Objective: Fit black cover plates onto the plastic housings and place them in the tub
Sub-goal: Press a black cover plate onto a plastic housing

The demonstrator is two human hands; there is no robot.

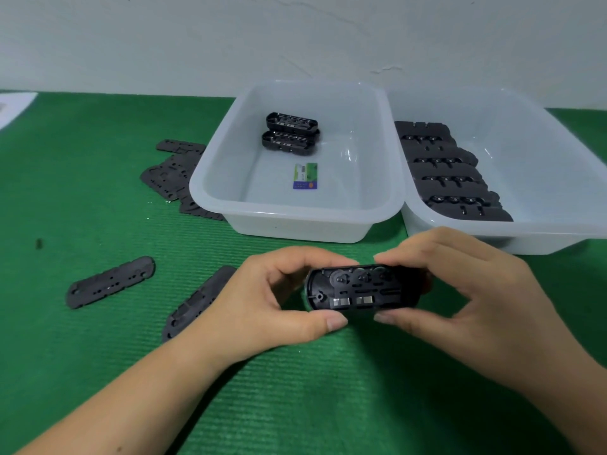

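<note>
Both hands hold one black plastic housing (pixel 359 289) just above the green mat, its open side with metal contacts facing me. My left hand (pixel 279 300) pinches its left end between thumb and fingers; my right hand (pixel 460 290) pinches its right end. Loose black cover plates lie on the mat: one (pixel 110 281) at the left, one (pixel 193 303) partly under my left wrist, and a heap (pixel 169 174) beside the left tub. The left white tub (pixel 295 215) holds two housings (pixel 290 133) at its back. The right tub (pixel 558 238) holds a row of housings (pixel 443 172).
A small green and blue card (pixel 305 175) lies on the left tub's floor. A white wall rises behind the tubs. A white sheet (pixel 13 106) sits at the mat's far left corner. A tiny dark scrap (pixel 38 244) lies on the mat at left.
</note>
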